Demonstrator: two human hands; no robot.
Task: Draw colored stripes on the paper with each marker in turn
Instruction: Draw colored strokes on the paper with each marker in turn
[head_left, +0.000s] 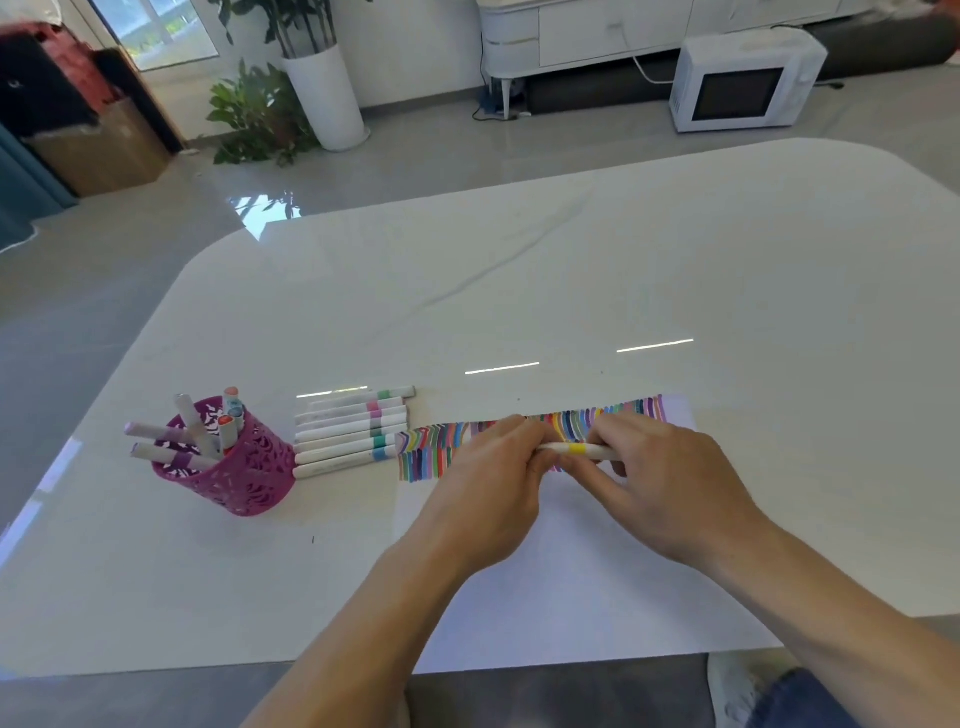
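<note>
A white marker with a yellow band (575, 449) lies level between both hands, above the white paper (571, 587). My left hand (491, 491) grips its left end, fingers curled round it. My right hand (660, 483) grips its right part, thumb and fingers around the barrel. Whether the cap is on is hidden by my left fingers. Rows of many coloured stripes (431, 452) run along the paper's far edge, partly hidden behind the hands.
A pink lattice pen cup (234, 467) with several markers stands at the left. Several white markers (350, 431) lie in a row between the cup and the paper. The glossy white table (571, 270) extends far beyond. A shoe shows near the front edge at right.
</note>
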